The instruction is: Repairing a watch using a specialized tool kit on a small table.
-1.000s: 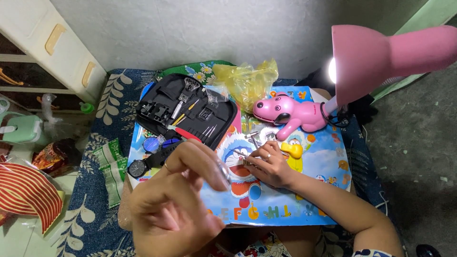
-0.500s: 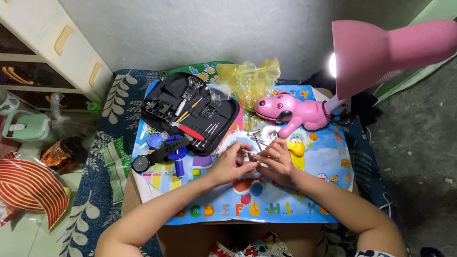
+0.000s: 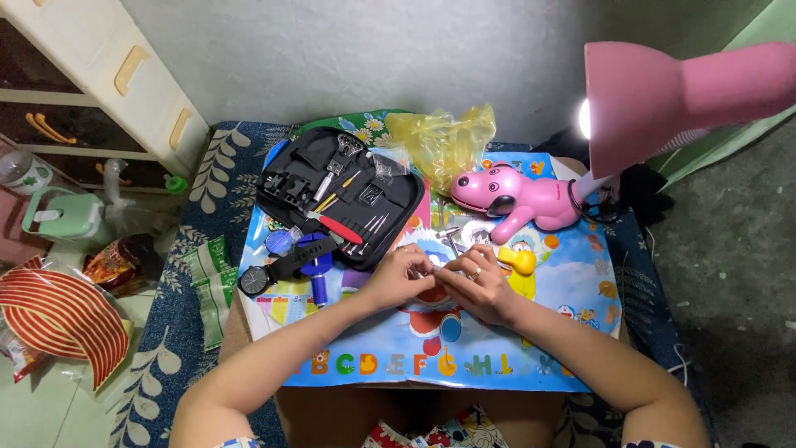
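Fingers of left hand [image 3: 398, 278] and right hand [image 3: 477, 286] pinch narrowly around a small metal part [image 3: 437, 270], too small to identify, held just above the cartoon alphabet mat [image 3: 547, 332] on the worktop. Best handled low over the mat, under the pink lamp [image 3: 663, 99], so a slip lands near; the open black tool case [image 3: 340, 195] lies close by.

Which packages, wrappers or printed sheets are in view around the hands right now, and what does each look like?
Printed play mat: under both hands, blue, with cartoon figures and a row of coloured letters.
Green packets: left of the mat on the leaf-patterned cloth, flat, green and white.
Yellow plastic bag: behind the mat by the wall, crumpled, translucent.
Red striped wrapper: far left on the floor, red with cream stripes.
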